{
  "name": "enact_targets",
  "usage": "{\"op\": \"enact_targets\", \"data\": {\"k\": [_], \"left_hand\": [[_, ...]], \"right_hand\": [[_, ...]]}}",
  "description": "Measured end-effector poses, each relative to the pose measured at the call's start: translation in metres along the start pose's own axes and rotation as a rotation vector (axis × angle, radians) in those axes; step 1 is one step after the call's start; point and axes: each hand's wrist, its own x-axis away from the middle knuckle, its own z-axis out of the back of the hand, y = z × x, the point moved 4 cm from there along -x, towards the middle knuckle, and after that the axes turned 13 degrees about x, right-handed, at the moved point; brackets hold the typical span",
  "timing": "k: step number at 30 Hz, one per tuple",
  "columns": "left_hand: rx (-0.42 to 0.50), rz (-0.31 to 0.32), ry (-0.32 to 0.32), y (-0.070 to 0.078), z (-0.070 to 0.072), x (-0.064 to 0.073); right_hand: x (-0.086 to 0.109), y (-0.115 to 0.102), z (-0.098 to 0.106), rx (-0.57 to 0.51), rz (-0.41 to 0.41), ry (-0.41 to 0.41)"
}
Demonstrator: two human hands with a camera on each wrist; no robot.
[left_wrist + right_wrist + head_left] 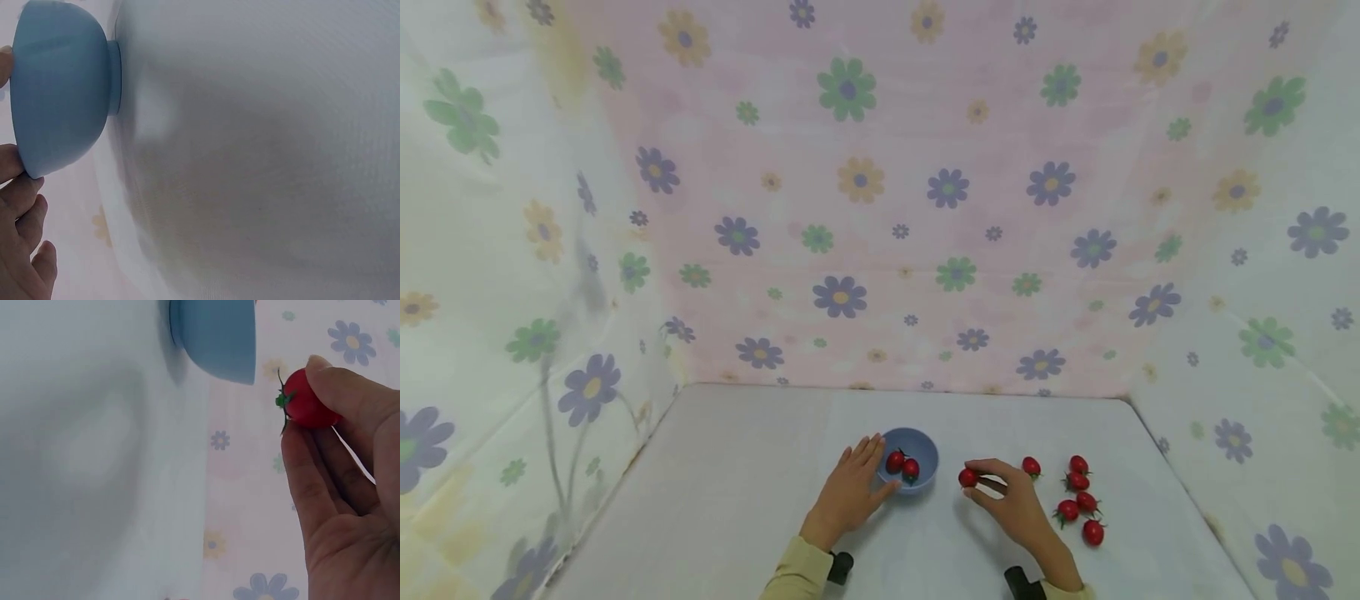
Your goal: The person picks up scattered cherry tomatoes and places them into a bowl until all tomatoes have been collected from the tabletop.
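Observation:
My left hand (847, 493) rests against the left side of a small blue bowl (930, 460), its fingers fairly straight and its thumb at the near rim. In the left wrist view, fingertips (22, 190) touch the rim of the upright bowl. Inside the bowl lie two red cherry tomatoes (911, 469). To the bowl's right, my right hand (1017, 504) pinches another cherry tomato (306, 403) between thumb and fingertips. Its green stem end faces away from the palm. In the right wrist view it is held off the table, beside the bowl.
Right of my right hand, several more cherry tomatoes (1086, 502) lie in a loose cluster, with a single tomato (1031, 466) nearer the hand. The white table (737, 467) is enclosed by flower-patterned cloth walls (880, 250) at the back and sides.

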Motion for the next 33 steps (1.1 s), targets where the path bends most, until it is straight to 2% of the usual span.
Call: {"op": "enact_targets", "data": {"k": [7, 13, 18, 23, 30, 33], "left_hand": [[-0.012, 0.015, -0.003, -0.002, -0.001, -0.001], [-0.024, 0.016, -0.005, -0.002, -0.003, -0.001], [-0.024, 0.022, -0.007, 0.000, -0.002, -0.001], [-0.028, 0.027, 0.000, 0.000, 0.000, -0.001], [-0.015, 0.022, 0.007, -0.002, -0.002, -0.001], [-0.016, 0.018, 0.009, -0.004, -0.005, 0.000]], "right_hand": [[-0.007, -0.011, -0.005, -0.034, 0.064, 0.052], [-0.013, -0.015, -0.009, -0.043, 0.154, 0.097], [-0.017, -0.019, -0.015, -0.067, 0.217, 0.088], [-0.024, -0.021, -0.023, -0.077, 0.220, 0.060], [-0.030, -0.025, -0.031, -0.089, 0.267, 0.060], [-0.033, -0.026, -0.035, -0.071, 0.252, 0.061]]}}
